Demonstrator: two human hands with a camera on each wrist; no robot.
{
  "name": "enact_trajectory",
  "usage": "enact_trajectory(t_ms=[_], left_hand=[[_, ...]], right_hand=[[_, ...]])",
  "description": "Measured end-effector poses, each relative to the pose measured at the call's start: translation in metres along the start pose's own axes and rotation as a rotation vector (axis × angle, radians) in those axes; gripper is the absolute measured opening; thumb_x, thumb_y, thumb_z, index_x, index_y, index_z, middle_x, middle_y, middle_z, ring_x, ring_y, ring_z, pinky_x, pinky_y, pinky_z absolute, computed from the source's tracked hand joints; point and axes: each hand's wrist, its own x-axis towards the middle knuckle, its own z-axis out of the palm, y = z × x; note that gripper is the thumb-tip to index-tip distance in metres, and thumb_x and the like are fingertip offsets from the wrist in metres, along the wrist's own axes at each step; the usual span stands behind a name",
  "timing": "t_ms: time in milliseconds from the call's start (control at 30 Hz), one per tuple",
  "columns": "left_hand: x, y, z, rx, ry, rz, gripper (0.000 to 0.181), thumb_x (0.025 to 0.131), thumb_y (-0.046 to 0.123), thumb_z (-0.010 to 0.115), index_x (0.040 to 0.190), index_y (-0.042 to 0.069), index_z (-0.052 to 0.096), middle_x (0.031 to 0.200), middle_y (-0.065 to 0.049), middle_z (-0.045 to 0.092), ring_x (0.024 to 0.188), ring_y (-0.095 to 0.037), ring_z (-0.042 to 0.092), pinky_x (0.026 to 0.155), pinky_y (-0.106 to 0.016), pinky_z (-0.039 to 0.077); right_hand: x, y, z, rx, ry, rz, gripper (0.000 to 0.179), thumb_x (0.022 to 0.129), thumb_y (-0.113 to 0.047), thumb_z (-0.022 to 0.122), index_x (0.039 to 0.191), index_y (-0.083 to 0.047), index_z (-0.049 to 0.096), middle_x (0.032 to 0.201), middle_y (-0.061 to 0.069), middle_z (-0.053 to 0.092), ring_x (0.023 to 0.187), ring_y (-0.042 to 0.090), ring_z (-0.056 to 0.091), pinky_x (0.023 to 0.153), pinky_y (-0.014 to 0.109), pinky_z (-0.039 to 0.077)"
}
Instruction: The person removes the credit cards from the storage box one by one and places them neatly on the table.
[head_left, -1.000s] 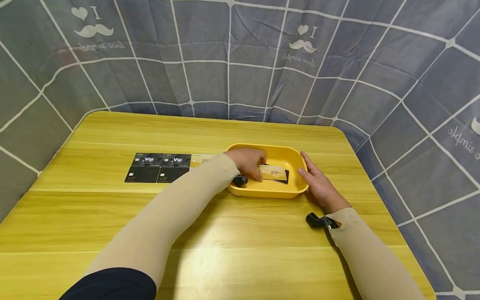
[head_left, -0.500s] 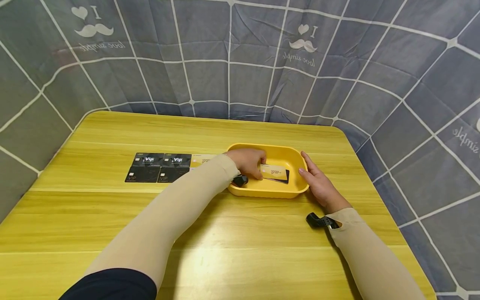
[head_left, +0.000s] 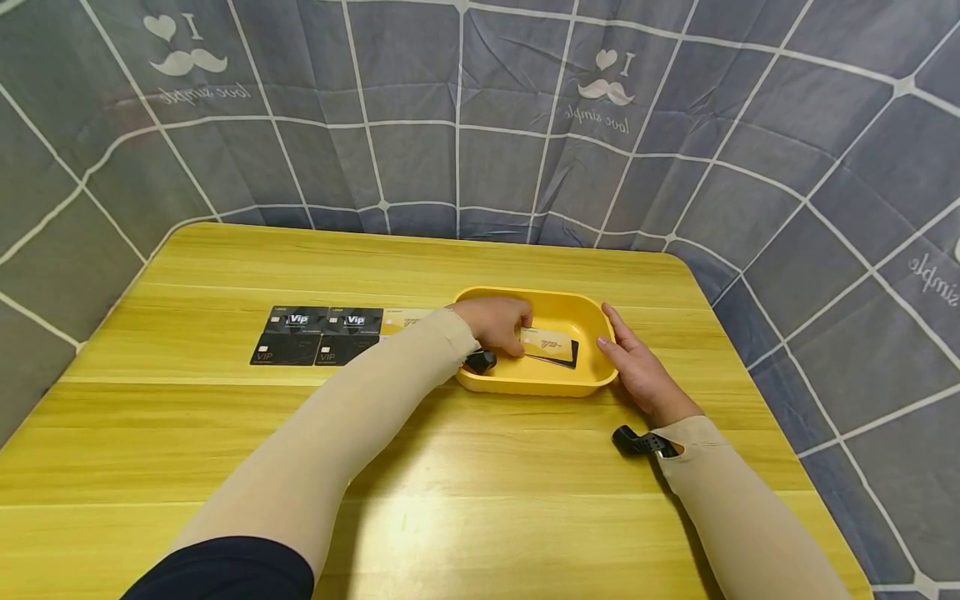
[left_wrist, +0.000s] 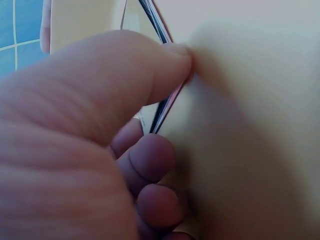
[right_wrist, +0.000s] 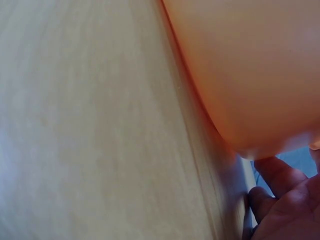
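Observation:
A yellow plastic tub (head_left: 525, 388) stands on the table, and a gold card (head_left: 546, 342) lies in it over a black card (head_left: 573, 357). My left hand (head_left: 493, 322) reaches into the tub and pinches the left end of the cards between thumb and fingers. The left wrist view shows the thumb (left_wrist: 165, 70) against the edges of a thin card stack (left_wrist: 162, 112), fingertips on its other side. My right hand (head_left: 641, 371) grips the tub's right end, thumb at the rim; in the right wrist view its fingers (right_wrist: 280, 175) touch the outer wall (right_wrist: 250, 75).
Left of the tub, two grey "Vip" cards (head_left: 297, 320) lie in a row above two black VIP cards (head_left: 283, 350). A gold card (head_left: 402, 319) continues the row, partly under my left forearm. A grey checked curtain (head_left: 420, 92) surrounds the wooden table (head_left: 465, 500).
Both hands and the tub stay in place. The gold card in the tub shifts only very slightly under the left fingers.

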Motion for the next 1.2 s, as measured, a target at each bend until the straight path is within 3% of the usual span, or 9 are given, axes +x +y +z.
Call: enact_trajectory(t_ms=[167, 533, 700, 933, 1200], left_hand=[[0.001, -0.001, 0.000, -0.019, 0.017, 0.017, 0.046, 0.091, 0.026, 0.074, 0.131, 0.009, 0.059, 0.105, -0.006, 0.065, 0.089, -0.019, 0.056, 0.080, -0.026, 0.043], [-0.001, 0.000, -0.001, -0.051, 0.038, 0.028, 0.046, 0.091, 0.023, 0.073, 0.132, 0.007, 0.060, 0.099, -0.003, 0.066, 0.083, -0.015, 0.058, 0.075, -0.025, 0.045], [-0.002, -0.001, -0.004, -0.080, 0.038, 0.023, 0.050, 0.091, 0.023, 0.073, 0.137, 0.008, 0.058, 0.097, -0.002, 0.066, 0.080, -0.014, 0.057, 0.075, -0.026, 0.045], [-0.006, -0.001, -0.014, -0.081, 0.060, 0.051, 0.051, 0.091, 0.025, 0.073, 0.136, 0.007, 0.059, 0.096, -0.003, 0.066, 0.080, -0.015, 0.057, 0.077, -0.027, 0.046], [-0.024, -0.006, -0.032, -0.114, 0.115, 0.098, 0.050, 0.092, 0.023, 0.071, 0.137, 0.005, 0.058, 0.084, -0.001, 0.054, 0.072, -0.014, 0.048, 0.078, -0.030, 0.042]], right_hand=[[-0.002, -0.002, 0.001, -0.006, 0.000, 0.006, 0.068, 0.115, -0.027, 0.041, 0.170, -0.036, 0.002, 0.179, 0.003, 0.001, 0.163, 0.031, 0.016, 0.116, 0.022, 0.039], [-0.001, 0.000, 0.001, -0.007, 0.001, -0.004, 0.068, 0.115, -0.026, 0.040, 0.171, -0.032, 0.001, 0.179, 0.003, -0.001, 0.164, 0.031, 0.013, 0.115, 0.019, 0.038], [0.001, 0.001, 0.002, 0.018, -0.005, -0.017, 0.068, 0.115, -0.025, 0.040, 0.171, -0.028, 0.001, 0.179, 0.005, -0.003, 0.164, 0.033, 0.011, 0.106, 0.011, 0.041], [0.000, 0.002, 0.002, 0.037, -0.011, -0.022, 0.070, 0.115, -0.029, 0.042, 0.171, -0.025, 0.000, 0.179, 0.004, -0.003, 0.164, 0.032, 0.012, 0.100, 0.007, 0.044], [-0.001, 0.001, 0.000, 0.050, -0.008, -0.013, 0.069, 0.115, -0.027, 0.041, 0.171, -0.027, -0.001, 0.179, 0.003, -0.003, 0.163, 0.032, 0.016, 0.100, 0.008, 0.044]])
